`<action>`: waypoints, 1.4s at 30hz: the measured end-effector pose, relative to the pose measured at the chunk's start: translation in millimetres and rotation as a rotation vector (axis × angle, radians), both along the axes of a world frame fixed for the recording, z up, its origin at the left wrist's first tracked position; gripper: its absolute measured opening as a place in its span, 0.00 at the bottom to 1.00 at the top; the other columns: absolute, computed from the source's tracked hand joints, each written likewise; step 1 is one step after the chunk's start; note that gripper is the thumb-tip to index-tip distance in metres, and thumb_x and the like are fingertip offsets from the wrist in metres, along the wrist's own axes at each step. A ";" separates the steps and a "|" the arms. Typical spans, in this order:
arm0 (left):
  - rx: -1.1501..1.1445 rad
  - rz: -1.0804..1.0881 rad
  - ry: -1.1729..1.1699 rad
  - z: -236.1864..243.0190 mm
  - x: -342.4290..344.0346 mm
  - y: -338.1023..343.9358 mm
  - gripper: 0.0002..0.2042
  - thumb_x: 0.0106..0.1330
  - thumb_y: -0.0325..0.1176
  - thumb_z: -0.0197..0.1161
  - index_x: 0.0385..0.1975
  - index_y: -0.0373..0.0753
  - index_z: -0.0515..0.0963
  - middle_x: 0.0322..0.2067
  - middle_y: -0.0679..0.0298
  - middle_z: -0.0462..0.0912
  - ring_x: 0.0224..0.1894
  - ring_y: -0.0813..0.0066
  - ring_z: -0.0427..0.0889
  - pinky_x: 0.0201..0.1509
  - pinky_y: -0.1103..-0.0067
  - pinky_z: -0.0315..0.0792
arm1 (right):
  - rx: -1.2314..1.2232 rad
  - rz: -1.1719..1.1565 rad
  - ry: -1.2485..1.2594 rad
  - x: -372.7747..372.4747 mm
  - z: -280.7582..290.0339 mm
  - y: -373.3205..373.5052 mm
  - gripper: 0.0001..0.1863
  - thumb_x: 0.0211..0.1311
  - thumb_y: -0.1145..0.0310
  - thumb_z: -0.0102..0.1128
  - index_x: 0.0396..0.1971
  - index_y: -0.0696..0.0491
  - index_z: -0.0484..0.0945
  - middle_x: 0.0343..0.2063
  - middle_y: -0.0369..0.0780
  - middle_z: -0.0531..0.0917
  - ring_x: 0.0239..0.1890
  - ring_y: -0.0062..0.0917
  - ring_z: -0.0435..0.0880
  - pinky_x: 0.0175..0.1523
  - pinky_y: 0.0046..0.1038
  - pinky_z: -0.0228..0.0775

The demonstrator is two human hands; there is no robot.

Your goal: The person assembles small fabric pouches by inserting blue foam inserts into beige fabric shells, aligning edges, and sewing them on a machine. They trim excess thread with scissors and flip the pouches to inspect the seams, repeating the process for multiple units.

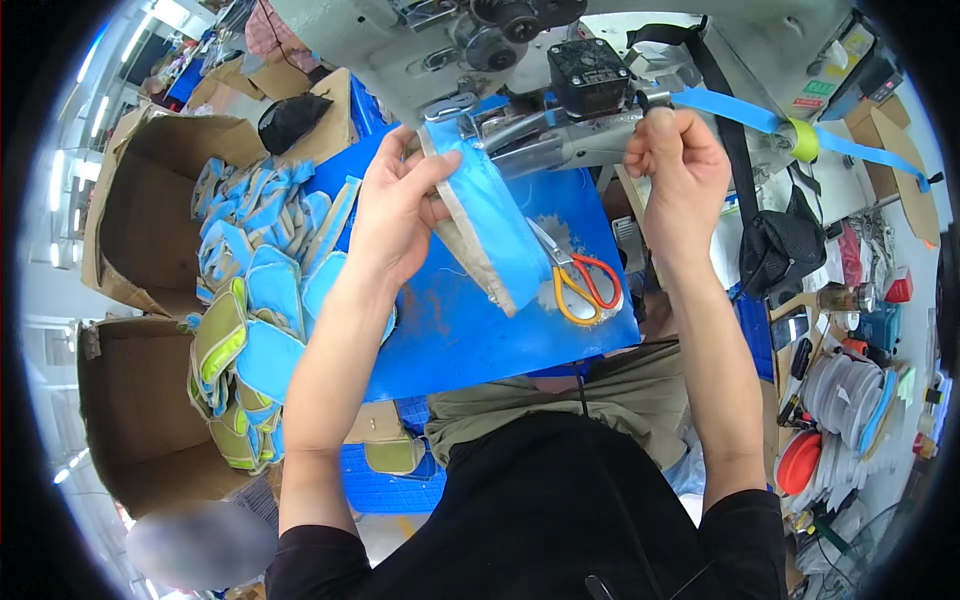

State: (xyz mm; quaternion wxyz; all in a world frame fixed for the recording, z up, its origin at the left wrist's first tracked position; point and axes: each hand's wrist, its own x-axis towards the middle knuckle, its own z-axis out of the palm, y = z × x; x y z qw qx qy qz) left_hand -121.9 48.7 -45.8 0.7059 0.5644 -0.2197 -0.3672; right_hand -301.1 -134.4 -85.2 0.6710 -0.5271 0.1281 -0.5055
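My left hand (398,205) pinches a blue fabric piece (490,220) with a beige edge, its upper end by the presser foot (452,108) of a sewing machine (375,35). The piece hangs tilted over the blue work table (425,335). My right hand (682,170) is closed, with thumb and fingers curled together just below a small metal fitting (655,97). What it grips, if anything, is hidden. From that fitting a blue tape (730,107) runs right through a yellow-green roller (802,140). Scissors (585,285) with orange and red handles lie partly behind the fabric.
At the left, blue and beige fabric pieces (265,225) spill from a cardboard box (150,200). Green-and-blue pieces (235,375) lie by a second box (140,410). A black pouch (775,250) and stacked white tape rolls (840,395) are at the right.
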 end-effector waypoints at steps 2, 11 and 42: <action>-0.008 0.002 0.019 2.0 -1.1 -2.0 0.31 0.66 0.23 0.65 0.66 0.30 0.59 0.45 0.57 0.83 0.44 0.70 0.86 0.48 0.71 0.84 | -0.003 -0.010 0.004 3.1 -5.9 -7.5 0.15 0.70 0.58 0.68 0.30 0.53 0.79 0.23 0.33 0.82 0.23 0.12 0.76 0.29 0.15 0.64; -0.077 0.016 0.059 -8.9 2.5 -1.5 0.37 0.65 0.24 0.66 0.70 0.26 0.52 0.50 0.53 0.80 0.45 0.68 0.86 0.48 0.70 0.85 | 0.260 0.393 0.327 22.8 7.6 73.0 0.18 0.64 0.65 0.74 0.48 0.62 0.84 0.38 0.41 0.88 0.36 0.18 0.86 0.41 0.21 0.78; -0.086 0.087 0.078 -5.5 6.0 -3.8 0.36 0.62 0.26 0.68 0.69 0.28 0.57 0.46 0.55 0.83 0.42 0.71 0.86 0.42 0.74 0.82 | 0.523 0.465 0.160 42.8 -8.8 86.0 0.10 0.68 0.69 0.68 0.45 0.56 0.83 0.35 0.33 0.87 0.34 0.15 0.83 0.40 0.20 0.73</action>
